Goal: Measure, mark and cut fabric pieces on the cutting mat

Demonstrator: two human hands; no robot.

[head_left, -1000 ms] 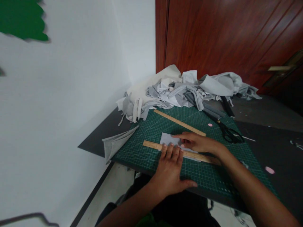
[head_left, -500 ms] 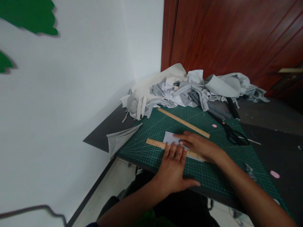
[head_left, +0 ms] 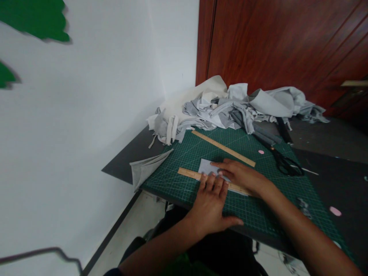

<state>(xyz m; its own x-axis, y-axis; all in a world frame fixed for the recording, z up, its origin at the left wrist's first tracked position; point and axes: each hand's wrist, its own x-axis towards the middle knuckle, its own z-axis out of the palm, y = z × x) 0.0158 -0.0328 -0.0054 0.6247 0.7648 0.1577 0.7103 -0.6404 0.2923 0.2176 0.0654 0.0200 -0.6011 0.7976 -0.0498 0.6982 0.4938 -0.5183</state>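
My left hand (head_left: 209, 205) lies with its fingers stretched out and the thumb spread to the right. Its fingertips press on a wooden ruler (head_left: 188, 173). Beneath the ruler is a pale grey piece of fabric (head_left: 204, 165), its far part showing beyond the ruler and a sliver along the near side. Resting on that piece, my right hand (head_left: 240, 173) has its index finger extended left and its thumb apart from it; the other fingers are partly hidden. I see nothing held in it. The green cutting mat (head_left: 169, 180) lies under everything.
A second wooden ruler (head_left: 224, 147) lies farther back. Black-handled scissors (head_left: 287, 163) are at the right, near a small pink disc (head_left: 261, 152). Heaped fabric scraps (head_left: 218, 107) line the back. Folded grey cloth (head_left: 149, 166) hangs over the left edge, beside the white wall (head_left: 86, 115).
The hands, ruler and fabric keep almost the same places. Only a slight shift of the camera view shows.
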